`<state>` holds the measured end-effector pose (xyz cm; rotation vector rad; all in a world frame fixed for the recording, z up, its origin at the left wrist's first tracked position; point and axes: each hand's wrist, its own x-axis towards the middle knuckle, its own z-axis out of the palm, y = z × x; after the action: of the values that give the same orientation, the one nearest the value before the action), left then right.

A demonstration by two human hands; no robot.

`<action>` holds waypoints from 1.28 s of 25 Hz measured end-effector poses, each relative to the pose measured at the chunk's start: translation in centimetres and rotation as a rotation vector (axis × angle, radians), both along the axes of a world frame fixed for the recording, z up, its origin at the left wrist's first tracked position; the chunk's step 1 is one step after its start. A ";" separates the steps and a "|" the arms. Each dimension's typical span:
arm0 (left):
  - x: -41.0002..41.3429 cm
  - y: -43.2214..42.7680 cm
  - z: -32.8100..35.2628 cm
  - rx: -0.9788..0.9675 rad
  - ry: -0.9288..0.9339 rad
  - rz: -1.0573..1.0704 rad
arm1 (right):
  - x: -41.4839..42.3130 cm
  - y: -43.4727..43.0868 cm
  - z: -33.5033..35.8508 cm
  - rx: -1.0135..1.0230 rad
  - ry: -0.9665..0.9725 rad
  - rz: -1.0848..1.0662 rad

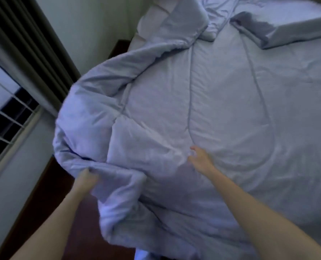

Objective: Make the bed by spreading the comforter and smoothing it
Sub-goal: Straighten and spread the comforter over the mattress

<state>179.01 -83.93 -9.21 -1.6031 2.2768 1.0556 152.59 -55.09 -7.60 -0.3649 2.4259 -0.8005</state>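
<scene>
A pale blue quilted comforter lies over the bed, bunched and folded along its left edge and near corner. My left hand grips a fold of that bunched edge at the lower left, fingers closed into the fabric. On the comforter's middle rests my right hand, fingers spread and slightly curled, pressing the cloth and holding nothing. A matching blue pillow lies at the head of the bed, upper right, partly past the frame edge.
A dark wooden bed frame runs along the left side below the comforter. Beyond it stand a white wall, a grey curtain and a barred window at the far left. A white headboard area shows at top.
</scene>
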 end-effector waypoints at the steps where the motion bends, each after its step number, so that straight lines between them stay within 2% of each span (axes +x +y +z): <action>1: -2.1 -2.3 0.5 -0.042 0.132 0.064 | 0.2 -1.9 -0.8 0.013 -0.001 0.046; 3: -6.0 -5.8 1.1 -0.045 0.236 0.070 | 1.1 -4.3 -2.4 0.082 0.006 0.160; 5: -9.1 -7.3 0.5 -0.017 0.258 -0.059 | 1.7 -5.2 -3.7 0.203 0.012 0.245; 7: -11.1 -7.3 -0.9 0.054 0.143 -0.276 | 1.6 -5.2 -4.7 0.330 0.008 0.315; 9: -11.5 -6.2 -2.5 0.019 -0.171 -0.529 | 1.1 -5.0 -4.9 0.415 0.011 0.397; 11: -11.0 -5.3 -3.3 -0.023 -0.323 -0.570 | 0.7 -5.2 -4.0 0.469 -0.023 0.442; 16: -9.4 -3.9 2.3 -0.110 -0.252 -0.651 | -0.1 -7.7 -1.0 0.477 -0.102 0.407; 20: -9.3 -6.4 11.2 -0.215 0.061 -0.461 | -0.7 -14.4 6.3 0.104 0.002 0.267; 24: -8.5 -9.8 19.6 -0.277 0.375 -0.332 | 0.8 -23.1 14.8 -0.325 0.115 0.326; 28: -5.0 -13.9 25.0 -0.370 0.570 -0.283 | 5.5 -31.7 21.2 -0.709 -0.053 0.345; 32: 0.0 -20.5 28.1 -0.323 0.703 -0.259 | 10.0 -39.0 24.2 -0.956 -0.054 0.315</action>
<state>179.05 -104.39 18.92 -1.0655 3.1385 1.3946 162.64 -94.07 16.62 -1.0205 1.7084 -1.7340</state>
